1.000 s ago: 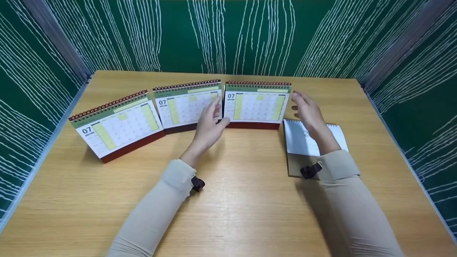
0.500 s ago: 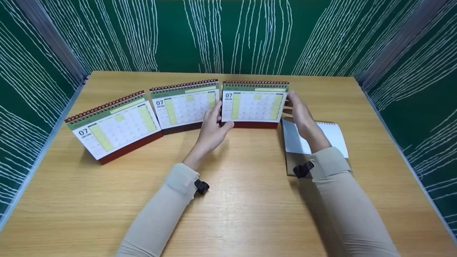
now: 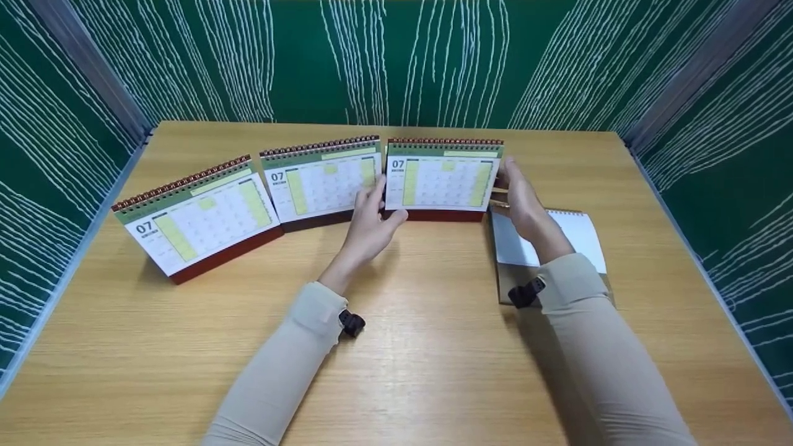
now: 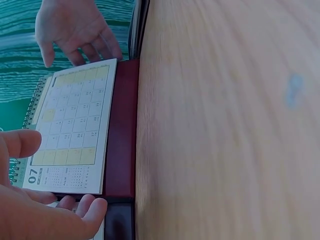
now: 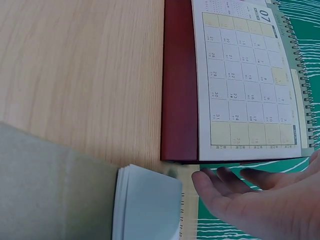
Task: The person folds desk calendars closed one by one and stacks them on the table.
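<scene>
A desk calendar [image 3: 446,179] showing 07 stands upright on its red base between my two hands. My left hand [image 3: 372,229] is at its left side; in the left wrist view the fingers [image 4: 90,212] lie along that end, with the thumb [image 4: 22,142] in front of the page. Beyond the other end my right hand [image 3: 526,201] has its fingers extended towards the side edge. Whether those fingertips touch it is hard to tell; the right wrist view has the fingers [image 5: 215,192] just beside the edge. Two similar calendars, a middle one [image 3: 322,186] and a left one [image 3: 198,223], stand alongside.
Under my right wrist stands a smaller calendar with a white page [image 3: 582,238] and brown base. All of them are on a wooden table [image 3: 396,347]. Green walls [image 3: 433,62] with white streaks enclose the back and sides.
My right hand has come leftwards to the side of the right-hand red-based calendar. My left hand has shifted slightly right against its other side. Little differs over the last half second.
</scene>
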A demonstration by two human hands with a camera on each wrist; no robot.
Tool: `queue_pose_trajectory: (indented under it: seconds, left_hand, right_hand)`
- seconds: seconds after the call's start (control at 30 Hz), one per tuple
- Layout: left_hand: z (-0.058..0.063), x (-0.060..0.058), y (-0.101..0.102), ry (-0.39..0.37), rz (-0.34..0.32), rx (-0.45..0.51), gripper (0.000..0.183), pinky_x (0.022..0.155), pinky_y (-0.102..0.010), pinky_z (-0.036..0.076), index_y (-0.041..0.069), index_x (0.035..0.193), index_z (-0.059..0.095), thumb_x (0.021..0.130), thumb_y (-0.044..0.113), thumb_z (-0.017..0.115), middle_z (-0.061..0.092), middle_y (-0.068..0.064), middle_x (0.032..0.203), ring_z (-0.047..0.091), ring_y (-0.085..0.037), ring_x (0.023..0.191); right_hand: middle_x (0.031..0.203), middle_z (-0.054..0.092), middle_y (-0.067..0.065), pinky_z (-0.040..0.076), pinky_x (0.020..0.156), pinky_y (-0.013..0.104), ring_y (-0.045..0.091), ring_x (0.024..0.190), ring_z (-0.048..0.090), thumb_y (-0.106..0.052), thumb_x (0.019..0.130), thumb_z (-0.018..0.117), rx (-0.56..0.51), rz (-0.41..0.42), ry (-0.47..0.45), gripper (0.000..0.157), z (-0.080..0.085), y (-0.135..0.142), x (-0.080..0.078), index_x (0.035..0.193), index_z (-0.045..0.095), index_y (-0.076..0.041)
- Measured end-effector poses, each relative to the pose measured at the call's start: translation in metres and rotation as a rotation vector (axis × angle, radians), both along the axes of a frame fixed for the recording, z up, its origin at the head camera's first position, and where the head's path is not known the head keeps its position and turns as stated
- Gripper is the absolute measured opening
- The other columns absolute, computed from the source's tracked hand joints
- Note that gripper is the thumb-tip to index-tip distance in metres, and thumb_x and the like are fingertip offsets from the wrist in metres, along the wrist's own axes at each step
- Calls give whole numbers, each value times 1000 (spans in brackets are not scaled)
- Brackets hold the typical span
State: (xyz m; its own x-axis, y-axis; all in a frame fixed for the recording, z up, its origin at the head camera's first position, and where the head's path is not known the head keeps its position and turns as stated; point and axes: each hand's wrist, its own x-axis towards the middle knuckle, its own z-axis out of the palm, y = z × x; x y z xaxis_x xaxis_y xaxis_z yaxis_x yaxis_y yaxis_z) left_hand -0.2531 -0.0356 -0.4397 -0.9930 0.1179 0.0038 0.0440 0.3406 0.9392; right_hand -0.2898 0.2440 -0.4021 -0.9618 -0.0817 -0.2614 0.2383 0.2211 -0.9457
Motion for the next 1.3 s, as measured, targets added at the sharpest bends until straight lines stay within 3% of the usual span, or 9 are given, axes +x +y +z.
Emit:
queue_pose_trajectory:
  seconds: [0.13,0.4,0.77,1.3]
  left_hand:
    - [0,0,-1,18,0,10,86,113,-37,45,17,171,20,100,23,67,29,-11,163,43,-26,140]
    - [-1,0,-1,4,3,11,86,109,-35,47,19,172,19,100,22,68,29,-11,164,44,-27,141]
    - [1,0,-1,-8,-14,17,84,112,-37,45,19,172,18,103,23,67,29,-10,163,42,-25,140]
    - [2,0,-2,-8,-20,11,86,110,-37,45,18,172,17,101,25,66,30,-9,160,42,-27,141]
  right_hand:
    - [157,38,19,27,128,53,35,143,40,-66,109,7,-54,-10,-28,86,1,-2,-3,165,30,-6]
    - [156,38,17,25,128,53,34,142,39,-67,108,6,-143,4,-99,85,-1,-4,-6,167,28,-10]
    - [166,29,17,23,129,54,37,150,32,-65,109,5,-133,-14,-121,81,7,-3,-13,170,19,-13]
    - [165,28,13,22,130,52,35,151,28,-63,109,6,-166,5,-112,80,22,-2,-23,169,22,-12]
